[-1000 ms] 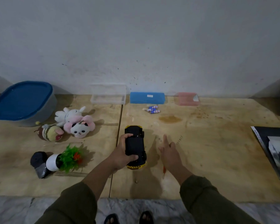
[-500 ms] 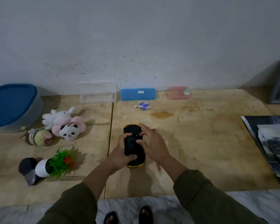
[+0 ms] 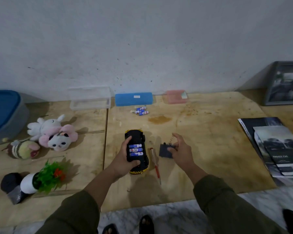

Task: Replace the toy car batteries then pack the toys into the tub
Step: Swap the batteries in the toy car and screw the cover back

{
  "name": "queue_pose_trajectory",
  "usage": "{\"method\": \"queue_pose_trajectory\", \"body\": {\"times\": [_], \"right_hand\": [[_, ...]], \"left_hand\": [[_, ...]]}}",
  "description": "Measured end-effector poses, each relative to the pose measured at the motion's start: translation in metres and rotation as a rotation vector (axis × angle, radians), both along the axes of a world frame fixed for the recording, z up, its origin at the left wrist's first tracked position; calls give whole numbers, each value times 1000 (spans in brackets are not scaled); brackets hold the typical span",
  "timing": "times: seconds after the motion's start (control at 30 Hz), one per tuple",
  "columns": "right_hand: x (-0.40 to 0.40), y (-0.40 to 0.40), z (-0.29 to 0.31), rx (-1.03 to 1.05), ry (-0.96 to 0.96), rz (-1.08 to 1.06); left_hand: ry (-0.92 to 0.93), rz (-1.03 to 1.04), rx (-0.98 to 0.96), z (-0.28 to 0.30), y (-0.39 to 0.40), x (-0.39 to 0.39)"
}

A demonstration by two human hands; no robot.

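while your left hand (image 3: 125,159) clamps upturned black-and-yellow toy car (image 3: 137,152) steady, three blue batteries exposed, your right hand (image 3: 180,152) pinches dark cover plate (image 3: 166,150) aside; red screwdriver (image 3: 155,163) between; spare blue batteries (image 3: 141,111) beyond; blue-lidded tub (image 3: 3,115) far left.

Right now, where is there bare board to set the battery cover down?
Widest bare patch: right of the right hand, up to the booklets. A smaller one lies between the toy car and the loose batteries. Crowded: left board, with plush toys and plant pot; the screwdriver lies beside the car.
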State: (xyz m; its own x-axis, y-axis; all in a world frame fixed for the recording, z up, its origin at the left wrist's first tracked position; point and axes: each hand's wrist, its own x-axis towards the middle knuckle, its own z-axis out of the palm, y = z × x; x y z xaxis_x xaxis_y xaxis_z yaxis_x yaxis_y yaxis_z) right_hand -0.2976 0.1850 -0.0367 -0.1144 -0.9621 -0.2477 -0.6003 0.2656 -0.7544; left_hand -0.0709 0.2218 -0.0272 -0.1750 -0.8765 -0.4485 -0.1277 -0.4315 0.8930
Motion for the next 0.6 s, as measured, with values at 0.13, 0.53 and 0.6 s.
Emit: {"method": "queue_pose_trajectory", "body": {"times": [0.13, 0.53, 0.6], "right_hand": [[4, 5, -8, 8, 329, 142], [136, 18, 55, 30, 84, 87], [148, 15, 64, 54, -59, -10]], "left_hand": [[-27, 12, -5, 1, 0, 2], [-23, 129, -182, 17, -8, 15], [-1, 131, -209, 22, -10, 24]]}}
